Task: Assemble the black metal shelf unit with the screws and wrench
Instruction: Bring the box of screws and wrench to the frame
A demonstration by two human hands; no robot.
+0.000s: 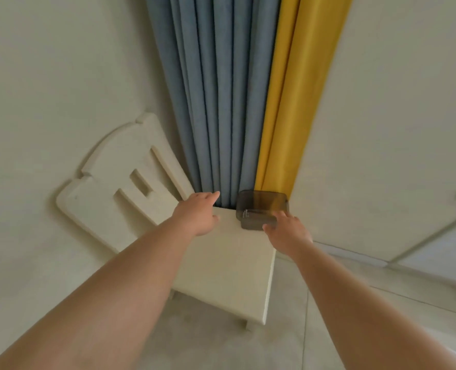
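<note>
A small dark translucent plastic box (261,208) sits at the far right corner of a cream chair seat (226,263). My right hand (285,232) reaches to it with fingers stretched, the fingertips touching its near edge. My left hand (198,213) hovers over the far left part of the seat, fingers extended and holding nothing. No black shelf parts, screws or wrench are visible; the box's contents cannot be made out.
The cream chair's backrest (120,180) leans against the left wall. Blue curtains (213,102) and a yellow curtain (296,97) hang behind the seat. Pale floor tiles (315,316) lie below, and a white wall (395,129) stands at right.
</note>
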